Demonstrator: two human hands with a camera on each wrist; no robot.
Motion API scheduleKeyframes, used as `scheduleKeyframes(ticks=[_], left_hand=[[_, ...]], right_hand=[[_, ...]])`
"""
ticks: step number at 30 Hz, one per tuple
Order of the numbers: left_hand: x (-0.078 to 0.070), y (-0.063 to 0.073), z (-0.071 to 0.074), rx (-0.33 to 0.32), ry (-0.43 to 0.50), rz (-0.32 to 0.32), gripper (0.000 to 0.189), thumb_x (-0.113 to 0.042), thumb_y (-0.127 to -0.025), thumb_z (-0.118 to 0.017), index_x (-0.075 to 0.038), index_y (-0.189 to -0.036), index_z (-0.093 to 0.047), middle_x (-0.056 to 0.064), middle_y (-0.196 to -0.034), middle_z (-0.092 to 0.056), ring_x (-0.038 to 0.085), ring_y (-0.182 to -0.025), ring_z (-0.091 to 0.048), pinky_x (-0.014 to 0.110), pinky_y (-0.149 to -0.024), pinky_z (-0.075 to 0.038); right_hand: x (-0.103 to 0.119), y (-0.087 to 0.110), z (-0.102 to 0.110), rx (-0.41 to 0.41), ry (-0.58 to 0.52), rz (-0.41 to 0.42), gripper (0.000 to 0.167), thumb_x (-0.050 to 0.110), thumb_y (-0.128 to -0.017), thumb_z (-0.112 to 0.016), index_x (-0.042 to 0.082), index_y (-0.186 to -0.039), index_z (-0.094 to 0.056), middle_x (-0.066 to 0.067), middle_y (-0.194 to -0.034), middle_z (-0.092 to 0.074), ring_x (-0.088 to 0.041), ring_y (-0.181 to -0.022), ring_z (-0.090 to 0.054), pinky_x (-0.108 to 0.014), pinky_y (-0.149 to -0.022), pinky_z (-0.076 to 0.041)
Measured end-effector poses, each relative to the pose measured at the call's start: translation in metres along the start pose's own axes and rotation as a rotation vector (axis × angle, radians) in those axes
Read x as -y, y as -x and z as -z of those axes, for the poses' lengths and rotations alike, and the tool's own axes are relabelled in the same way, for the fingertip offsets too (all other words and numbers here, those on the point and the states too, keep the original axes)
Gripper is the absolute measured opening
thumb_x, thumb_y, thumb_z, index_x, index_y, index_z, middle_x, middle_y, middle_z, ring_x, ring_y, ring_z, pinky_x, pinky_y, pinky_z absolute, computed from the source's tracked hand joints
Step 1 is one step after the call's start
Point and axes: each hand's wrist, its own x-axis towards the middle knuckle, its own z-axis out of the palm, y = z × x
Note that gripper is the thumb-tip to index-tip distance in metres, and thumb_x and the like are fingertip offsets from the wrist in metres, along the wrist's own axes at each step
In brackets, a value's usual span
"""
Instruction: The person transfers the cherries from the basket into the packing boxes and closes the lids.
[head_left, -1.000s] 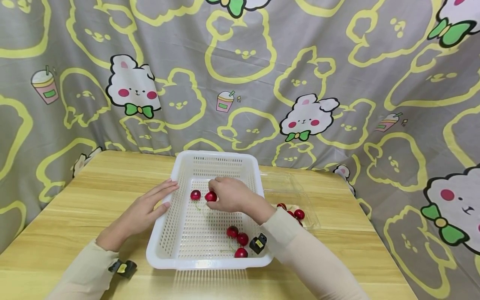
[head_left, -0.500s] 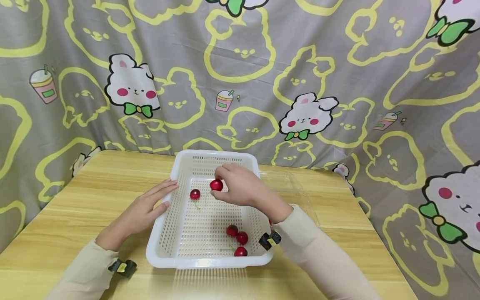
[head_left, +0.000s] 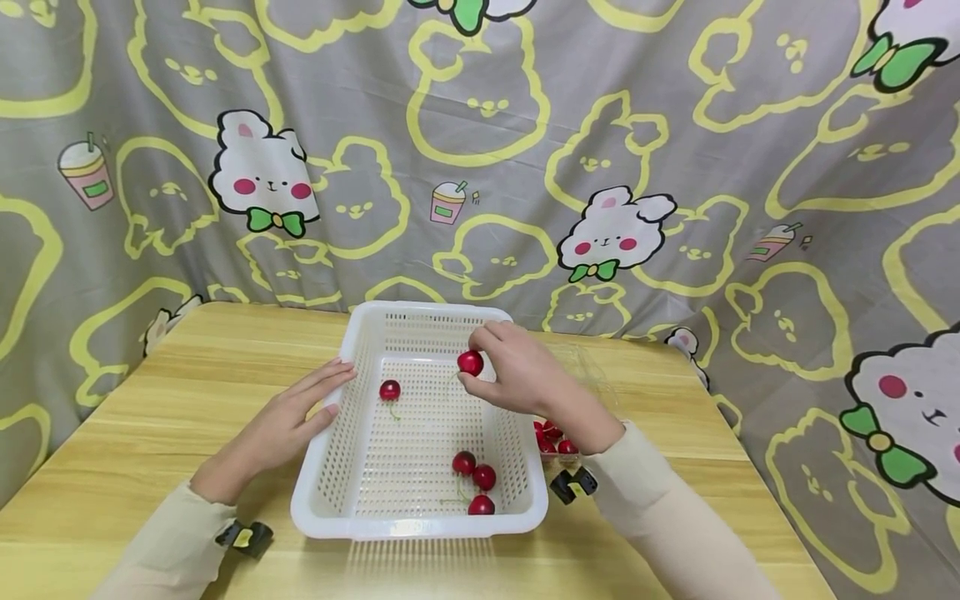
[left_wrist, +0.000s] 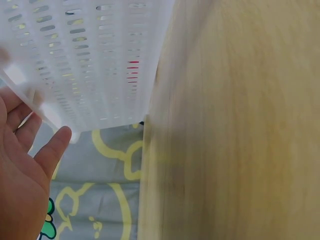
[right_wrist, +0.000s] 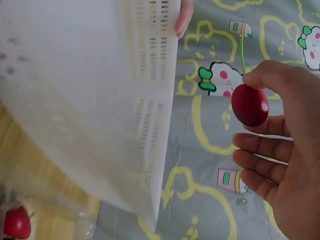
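Above the right side of a white perforated plastic basket (head_left: 420, 527), my right hand (head_left: 521, 367) pinches a red cherry (head_left: 470, 363) between thumb and fingers. Its green stem (right_wrist: 242, 52) sticks out past the thumb in the right wrist view, where the other fingers are spread apart. My left hand (head_left: 292, 417) rests on the basket's left rim, fingers nearly straight and thumb beside the outer wall (left_wrist: 100, 75). Inside the basket, one cherry (head_left: 389, 390) lies toward the left. Near the front right corner are several more, including a dark red cherry (head_left: 464, 462).
Right of the basket stands a clear plastic box (head_left: 588, 371), partly hidden by my right arm, with several cherries (head_left: 551, 433) in it. A wooden table (head_left: 675, 400) carries everything. Behind hangs a grey patterned curtain (head_left: 360, 100).
My right hand has lifted the cherry from the basket's floor and carried it rightward toward the right rim. The left hand and the other cherries have stayed put.
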Motion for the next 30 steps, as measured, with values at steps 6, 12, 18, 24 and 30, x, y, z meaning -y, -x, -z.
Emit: scheduleKeyframes(ticks=[6, 12, 18, 24, 30], left_hand=[[-0.001, 0.0, 0.0, 0.004, 0.0, 0.003, 0.048, -0.015, -0.098, -0.057, -0.012, -0.144, -0.049, 0.006, -0.152, -0.041, 0.019, -0.144, -0.027, 0.066, -0.098, -0.036], [-0.001, 0.0, 0.0, 0.006, 0.002, 0.007, 0.047, -0.015, -0.098, -0.057, -0.012, -0.145, -0.048, 0.005, -0.152, -0.041, 0.018, -0.144, -0.027, 0.066, -0.098, -0.036], [-0.001, 0.0, 0.0, 0.011, 0.011, 0.013, 0.047, -0.016, -0.098, -0.057, -0.013, -0.145, -0.048, 0.005, -0.152, -0.04, 0.018, -0.145, -0.026, 0.066, -0.098, -0.035], [-0.001, 0.0, 0.0, 0.007, 0.006, 0.012, 0.048, -0.015, -0.098, -0.057, -0.013, -0.145, -0.048, 0.004, -0.152, -0.04, 0.015, -0.145, -0.026, 0.066, -0.098, -0.036], [-0.003, 0.001, 0.0, 0.002, -0.017, 0.022, 0.048, -0.015, -0.098, -0.057, -0.015, -0.145, -0.048, 0.003, -0.152, -0.041, 0.013, -0.144, -0.026, 0.051, -0.105, -0.036]], right_hand=[[-0.013, 0.015, 0.0, -0.029, 0.024, -0.031, 0.026, 0.032, -0.086, -0.069, 0.011, -0.096, -0.058, -0.001, -0.087, -0.057, -0.018, -0.084, -0.05, -0.031, -0.073, -0.045], [-0.028, 0.032, 0.0, -0.006, 0.019, -0.113, 0.028, 0.035, -0.088, -0.069, 0.011, -0.098, -0.06, -0.001, -0.093, -0.058, -0.018, -0.087, -0.052, -0.034, -0.076, -0.048], [-0.044, 0.052, 0.0, 0.019, -0.013, -0.227, 0.027, 0.037, -0.089, -0.068, 0.012, -0.096, -0.06, -0.003, -0.098, -0.06, -0.02, -0.09, -0.056, -0.038, -0.079, -0.05], [-0.062, 0.072, -0.006, 0.049, -0.018, -0.343, 0.03, 0.04, -0.089, -0.068, 0.012, -0.095, -0.06, -0.003, -0.095, -0.059, -0.021, -0.087, -0.055, -0.04, -0.078, -0.049], [-0.079, 0.091, -0.011, 0.091, -0.013, -0.482, 0.03, 0.041, -0.089, -0.068, 0.012, -0.092, -0.059, -0.003, -0.09, -0.06, -0.02, -0.081, -0.055, -0.04, -0.073, -0.048]])
